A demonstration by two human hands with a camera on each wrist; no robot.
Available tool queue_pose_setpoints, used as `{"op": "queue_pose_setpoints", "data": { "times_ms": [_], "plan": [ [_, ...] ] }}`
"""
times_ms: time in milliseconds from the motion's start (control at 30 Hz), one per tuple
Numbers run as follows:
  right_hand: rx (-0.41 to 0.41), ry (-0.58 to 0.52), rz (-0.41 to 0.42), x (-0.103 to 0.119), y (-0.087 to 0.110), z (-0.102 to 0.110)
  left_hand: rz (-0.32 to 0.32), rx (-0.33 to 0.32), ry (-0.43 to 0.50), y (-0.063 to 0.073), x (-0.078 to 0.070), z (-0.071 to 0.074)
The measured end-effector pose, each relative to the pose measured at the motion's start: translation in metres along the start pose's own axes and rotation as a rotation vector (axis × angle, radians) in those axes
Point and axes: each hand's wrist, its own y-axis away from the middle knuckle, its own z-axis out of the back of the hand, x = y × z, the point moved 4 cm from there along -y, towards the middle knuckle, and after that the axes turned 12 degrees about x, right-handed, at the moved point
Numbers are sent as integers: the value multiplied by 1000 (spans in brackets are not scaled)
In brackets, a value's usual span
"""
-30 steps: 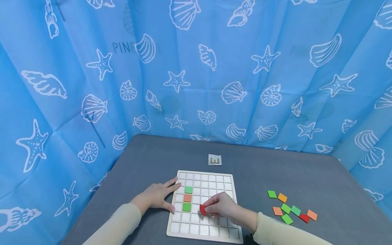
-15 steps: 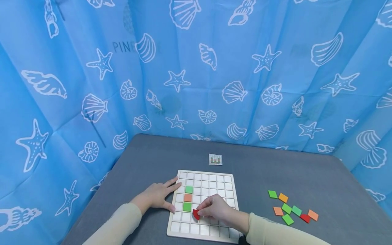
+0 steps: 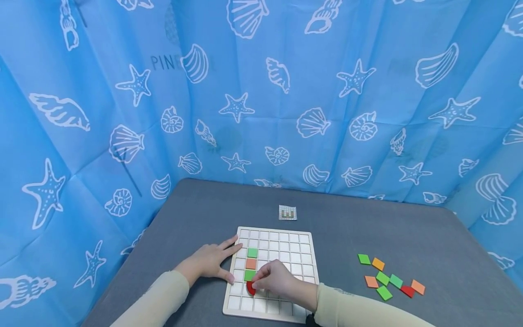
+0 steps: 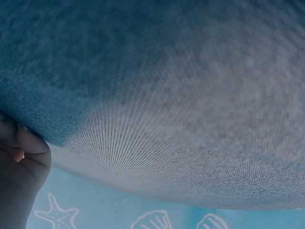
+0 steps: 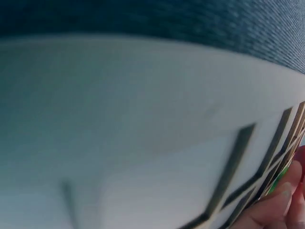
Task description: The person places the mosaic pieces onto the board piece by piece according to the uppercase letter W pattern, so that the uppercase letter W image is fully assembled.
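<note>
A pale board with a grid of square cells lies on the grey table. In its left part, a green tile, an orange tile and a second green tile form a column. My right hand pinches a red curved-edge tile between thumb and forefinger, right at the cell below the lower green tile. In the right wrist view, its fingers show close over the grid. Fingers spread, my left hand rests against the board's left edge.
To the right lie several loose tiles: green, yellow-orange, orange and a red one. A small printed card is behind the board. A blue shell-patterned curtain hangs round the table's far and left sides.
My right hand has carried the red tile leftward across the board to below the lower green tile, turning it on the way. The left hand has stayed in place.
</note>
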Motion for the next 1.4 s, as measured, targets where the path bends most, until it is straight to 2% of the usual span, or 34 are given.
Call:
{"op": "queue_pose_setpoints", "data": {
  "times_ms": [400,967,1167,1400],
  "plan": [
    [-11,67,-39,3,-3,-3,8,0,7,0,0,0],
    [31,165,-55,7,-7,-4,18,-5,-14,-1,0,0],
    [31,226,-21,6,-8,-5,10,-11,-21,-1,1,-1],
    [15,218,-17,5,-7,-3,-3,-10,-12,0,-2,0]
  ]
}}
